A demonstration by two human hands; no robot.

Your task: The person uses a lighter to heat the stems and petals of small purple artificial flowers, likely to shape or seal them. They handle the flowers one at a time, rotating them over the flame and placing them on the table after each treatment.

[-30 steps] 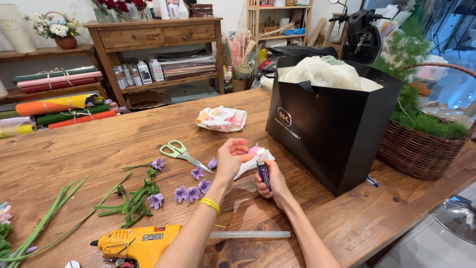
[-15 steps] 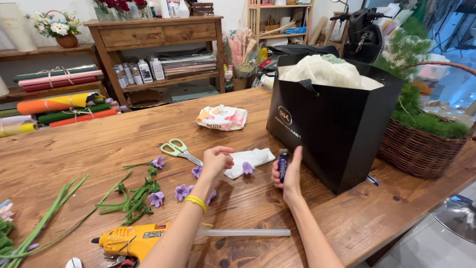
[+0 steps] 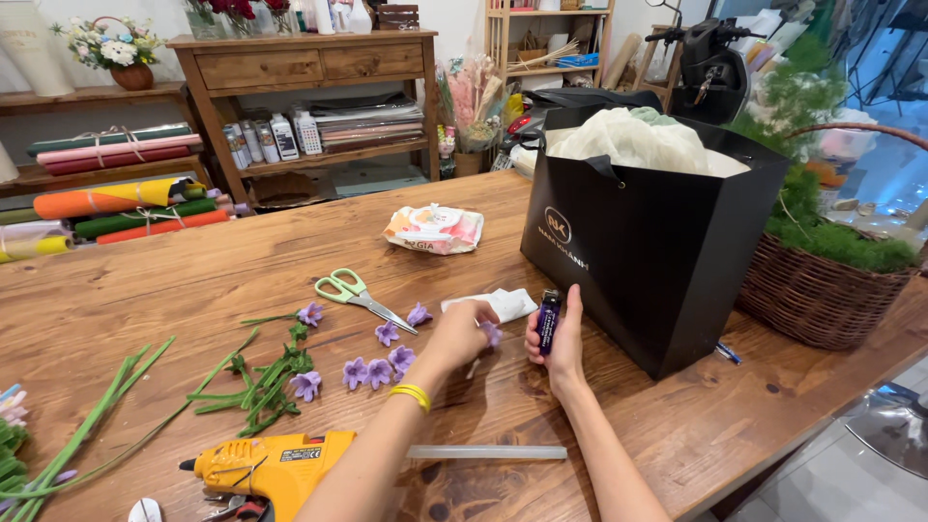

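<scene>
The right hand (image 3: pixel 561 333) grips 1 small purple tube (image 3: pixel 548 322) upright near the bench's right edge, beside the black bag (image 3: pixel 657 242). The left hand (image 3: pixel 462 333) pinches a purple blossom (image 3: pixel 491 333); best keep that pinch light and the tube steady.

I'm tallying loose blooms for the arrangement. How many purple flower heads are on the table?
8 clearly visible: one by the scissors, two beside the blades, three clustered before the left hand, one among the stems, one in the left fingers. More may hide under the hands.

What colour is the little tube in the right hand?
Dark purple tube, seen in the head view.
</scene>
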